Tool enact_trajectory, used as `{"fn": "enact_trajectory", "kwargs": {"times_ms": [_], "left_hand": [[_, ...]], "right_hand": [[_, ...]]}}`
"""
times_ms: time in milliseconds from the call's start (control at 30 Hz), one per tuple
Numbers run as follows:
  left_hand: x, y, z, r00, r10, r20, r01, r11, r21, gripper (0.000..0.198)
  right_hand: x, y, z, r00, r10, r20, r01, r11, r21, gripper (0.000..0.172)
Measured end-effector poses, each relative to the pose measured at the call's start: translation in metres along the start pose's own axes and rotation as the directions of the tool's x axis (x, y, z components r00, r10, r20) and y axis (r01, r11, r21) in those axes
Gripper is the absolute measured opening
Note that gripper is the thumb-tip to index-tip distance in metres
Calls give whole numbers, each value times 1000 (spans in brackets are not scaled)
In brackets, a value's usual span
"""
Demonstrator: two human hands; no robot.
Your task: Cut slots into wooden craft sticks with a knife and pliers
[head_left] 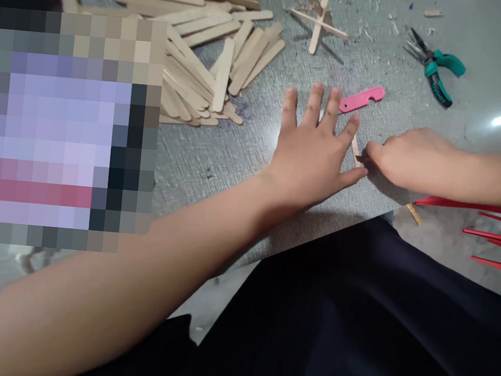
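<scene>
Apparently the work is at an early stage: one crossed pair of craft sticks stands at the far side, while many more lie loose in a stick pile at far left. One thin wooden stick lies on the table between the index finger and thumb of the left hand, whose fingers are spread flat. The right hand, fingers curled, pinches a dark pointed piece at that stick; whether any cut is finished cannot be told. A pink-handled tool and needle-nose pliers lie unheld, farther off.
</scene>
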State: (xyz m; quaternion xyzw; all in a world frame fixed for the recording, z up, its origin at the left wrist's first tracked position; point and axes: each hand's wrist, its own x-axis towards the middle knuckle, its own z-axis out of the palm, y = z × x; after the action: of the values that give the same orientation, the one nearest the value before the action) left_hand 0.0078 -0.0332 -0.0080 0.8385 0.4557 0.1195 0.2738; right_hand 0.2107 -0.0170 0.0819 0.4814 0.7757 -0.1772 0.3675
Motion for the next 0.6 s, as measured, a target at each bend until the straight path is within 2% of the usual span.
{"fn": "enact_trajectory", "kwargs": {"times_ms": [67, 133, 200, 267, 367, 433, 533, 600], "left_hand": [[0, 2, -4, 998, -31, 46, 30, 999, 33, 104], [0, 4, -7, 995, -57, 79, 53, 997, 58, 106], [-1, 5, -7, 993, -68, 91, 62, 996, 70, 110], [-1, 3, -6, 994, -61, 88, 55, 996, 75, 117], [-3, -2, -3, 996, -36, 79, 30, 997, 72, 120], [-4, -4, -2, 997, -26, 76, 21, 998, 64, 119], [-4, -6, -2, 997, -23, 76, 19, 998, 52, 117], [-4, -5, -3, 995, -40, 91, 35, 998, 60, 119]], "right_hand": [[-5, -4, 2, 999, 31, 8, -29, 983, -179, 49], [-9, -5, 3, 999, 41, -31, -46, 981, -191, 56], [-12, 0, 3, 997, 57, -60, -61, 996, -72, 61], [-12, 10, 2, 997, 61, -40, -57, 995, 79, 59], [-8, 32, -1, 998, 4, 60, -23, 950, 313, 49], [-5, 43, -2, 989, -23, 147, -44, 901, 432, 49], [-4, 48, -2, 974, -15, 227, -100, 869, 485, 51], [-7, 45, -2, 982, 10, 188, -96, 884, 457, 49]]}}
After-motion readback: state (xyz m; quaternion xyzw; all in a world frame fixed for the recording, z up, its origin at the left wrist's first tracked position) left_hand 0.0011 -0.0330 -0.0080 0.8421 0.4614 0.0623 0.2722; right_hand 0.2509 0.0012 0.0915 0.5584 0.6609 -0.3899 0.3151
